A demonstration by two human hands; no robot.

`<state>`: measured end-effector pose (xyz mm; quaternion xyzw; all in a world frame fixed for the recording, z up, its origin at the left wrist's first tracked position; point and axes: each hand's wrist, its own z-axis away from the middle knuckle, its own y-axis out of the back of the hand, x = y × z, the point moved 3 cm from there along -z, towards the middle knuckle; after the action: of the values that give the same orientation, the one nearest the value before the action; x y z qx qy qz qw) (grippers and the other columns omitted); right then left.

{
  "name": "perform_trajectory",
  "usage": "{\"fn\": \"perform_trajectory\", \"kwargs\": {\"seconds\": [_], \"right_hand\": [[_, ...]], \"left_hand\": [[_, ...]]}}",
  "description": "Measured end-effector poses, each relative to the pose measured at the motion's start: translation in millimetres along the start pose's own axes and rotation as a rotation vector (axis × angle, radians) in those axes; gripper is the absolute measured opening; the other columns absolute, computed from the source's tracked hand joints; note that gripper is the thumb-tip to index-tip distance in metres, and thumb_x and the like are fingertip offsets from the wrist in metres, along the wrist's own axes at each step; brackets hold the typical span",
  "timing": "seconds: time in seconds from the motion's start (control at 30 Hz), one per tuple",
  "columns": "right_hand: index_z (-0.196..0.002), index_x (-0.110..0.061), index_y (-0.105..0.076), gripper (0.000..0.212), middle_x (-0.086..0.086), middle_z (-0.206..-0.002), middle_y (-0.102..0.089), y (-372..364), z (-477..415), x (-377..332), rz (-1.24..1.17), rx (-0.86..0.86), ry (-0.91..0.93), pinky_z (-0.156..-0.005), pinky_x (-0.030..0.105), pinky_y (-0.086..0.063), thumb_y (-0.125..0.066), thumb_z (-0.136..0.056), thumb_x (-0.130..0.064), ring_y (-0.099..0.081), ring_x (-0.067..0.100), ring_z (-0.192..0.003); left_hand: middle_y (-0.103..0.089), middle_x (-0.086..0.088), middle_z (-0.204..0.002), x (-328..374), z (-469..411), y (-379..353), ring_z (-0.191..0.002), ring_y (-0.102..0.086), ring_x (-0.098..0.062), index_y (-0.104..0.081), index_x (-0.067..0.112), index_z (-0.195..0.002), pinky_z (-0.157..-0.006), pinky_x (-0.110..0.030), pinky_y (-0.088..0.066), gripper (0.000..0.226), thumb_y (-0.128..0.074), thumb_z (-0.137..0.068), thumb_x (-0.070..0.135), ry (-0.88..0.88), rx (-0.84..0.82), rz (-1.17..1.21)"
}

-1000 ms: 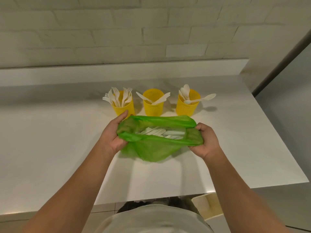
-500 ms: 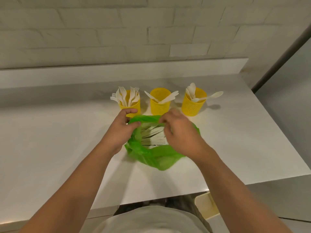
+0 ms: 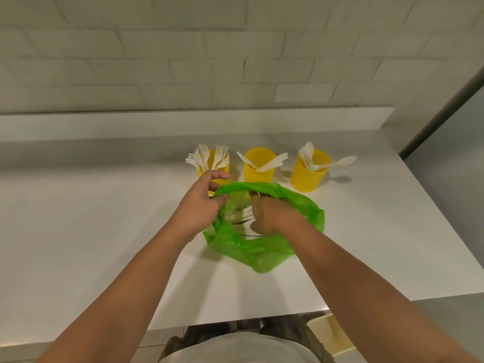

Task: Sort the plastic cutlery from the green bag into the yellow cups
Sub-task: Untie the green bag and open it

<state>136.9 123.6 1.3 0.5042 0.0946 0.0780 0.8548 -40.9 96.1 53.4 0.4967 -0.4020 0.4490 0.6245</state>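
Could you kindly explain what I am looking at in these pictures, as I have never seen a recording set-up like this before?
There is no machine here: a person works with bare hands, and every picture comes from one wide-angle camera worn on the head, looking forward and down, so the two forearms enter from below. On the white counter stand three yellow cups: the left cup holds forks, the middle cup two pieces that look like knives, the right cup spoons. In front of them lies a green bag with more white cutlery inside. The left hand pinches the bag's rim to hold it open. The right hand reaches into the bag; whether it has gripped a piece is hidden.
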Motion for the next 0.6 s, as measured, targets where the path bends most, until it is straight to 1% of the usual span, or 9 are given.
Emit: {"fn": "perform_trajectory", "kwargs": {"seconds": [0.03, 0.1, 0.17, 0.2, 0.27, 0.37, 0.43, 0.5, 0.6], "right_hand": [[-0.155, -0.008, -0.027, 0.073, 0.012, -0.139, -0.056, 1.3, 0.7, 1.9, -0.012, -0.038, -0.008, -0.094, 0.041, -0.051, -0.060, -0.093, -0.029, -0.058, 0.033, -0.122], [-0.135, -0.005, -0.048, 0.050, 0.012, -0.121, -0.062, 2.4, 2.4, 2.9, -0.025, -0.071, -0.002, -0.080, 0.035, -0.052, -0.066, -0.093, -0.026, -0.063, 0.031, -0.105], [-0.120, -0.006, -0.052, 0.040, 0.011, -0.113, -0.061, 0.7, 4.3, 1.6, 0.006, -0.094, -0.011, -0.073, 0.034, -0.049, -0.073, -0.089, -0.021, -0.063, 0.030, -0.097], [-0.122, -0.006, -0.050, 0.044, 0.012, -0.117, -0.059, -0.6, 5.1, 0.4, 0.046, -0.118, -0.020, -0.074, 0.035, -0.049, -0.074, -0.087, -0.019, -0.063, 0.031, -0.101], [-0.137, -0.003, -0.042, 0.058, 0.014, -0.127, -0.054, -5.4, 5.1, -1.1, 0.120, -0.161, -0.027, -0.079, 0.039, -0.051, -0.071, -0.087, -0.013, -0.062, 0.033, -0.109], [-0.152, 0.000, -0.028, 0.069, 0.016, -0.133, -0.055, -8.1, 2.3, -0.5, 0.117, -0.113, -0.004, -0.081, 0.041, -0.053, -0.059, -0.090, 0.002, -0.063, 0.035, -0.111], [-0.147, -0.003, -0.037, 0.061, 0.014, -0.126, -0.060, -8.8, 2.1, 1.0, 0.120, -0.039, 0.021, -0.077, 0.040, -0.054, -0.056, -0.089, 0.004, -0.065, 0.034, -0.106], [-0.133, -0.005, -0.048, 0.047, 0.012, -0.119, -0.064, -11.9, 3.2, 1.2, 0.126, -0.003, 0.027, -0.074, 0.039, -0.055, -0.059, -0.088, 0.002, -0.067, 0.033, -0.100], [-0.125, -0.004, -0.051, 0.039, 0.013, -0.120, -0.064, -15.2, 4.5, 0.9, 0.133, -0.003, 0.023, -0.075, 0.039, -0.054, -0.066, -0.089, -0.004, -0.068, 0.034, -0.102]], "left_hand": [[-0.061, -0.008, -0.115, -0.1, 0.7, 0.8, -0.101, -0.067, -0.042, -0.061, 0.039, -0.117, -0.085, -0.058, -0.059, 0.041, -0.061, -0.098, 0.002, -0.002, -0.004, -0.001], [-0.060, -0.008, -0.116, -0.3, 1.8, 2.9, -0.101, -0.068, -0.040, -0.062, 0.037, -0.118, -0.086, -0.057, -0.059, 0.041, -0.061, -0.098, 0.002, -0.005, -0.005, 0.001], [-0.060, -0.008, -0.116, -0.4, 2.5, 4.7, -0.101, -0.068, -0.039, -0.062, 0.035, -0.120, -0.086, -0.057, -0.058, 0.040, -0.060, -0.099, 0.002, -0.007, -0.004, -0.004], [-0.059, -0.006, -0.116, 0.3, 3.0, 4.8, -0.101, -0.068, -0.040, -0.061, 0.034, -0.121, -0.085, -0.057, -0.058, 0.040, -0.059, -0.099, 0.001, -0.007, -0.005, -0.008], [-0.058, -0.003, -0.115, 2.4, 4.8, 3.8, -0.101, -0.066, -0.043, -0.061, 0.034, -0.122, -0.083, -0.057, -0.058, 0.040, -0.058, -0.100, 0.001, -0.008, -0.010, -0.025], [-0.056, 0.000, -0.114, 3.4, 9.1, 3.4, -0.100, -0.066, -0.044, -0.061, 0.036, -0.121, -0.081, -0.054, -0.058, 0.040, -0.058, -0.100, 0.002, -0.019, -0.017, -0.048], [-0.056, 0.000, -0.114, 1.8, 10.5, 4.3, -0.100, -0.066, -0.042, -0.061, 0.036, -0.122, -0.080, -0.051, -0.058, 0.040, -0.058, -0.100, 0.002, -0.023, -0.016, -0.057], [-0.057, 0.001, -0.113, -0.7, 11.4, 5.8, -0.099, -0.068, -0.038, -0.060, 0.035, -0.122, -0.079, -0.049, -0.059, 0.040, -0.057, -0.100, 0.002, -0.018, -0.007, -0.053], [-0.059, 0.003, -0.112, -2.1, 13.3, 6.8, -0.098, -0.070, -0.033, -0.060, 0.034, -0.122, -0.076, -0.044, -0.059, 0.040, -0.056, -0.101, 0.000, -0.013, 0.001, -0.034]]}}
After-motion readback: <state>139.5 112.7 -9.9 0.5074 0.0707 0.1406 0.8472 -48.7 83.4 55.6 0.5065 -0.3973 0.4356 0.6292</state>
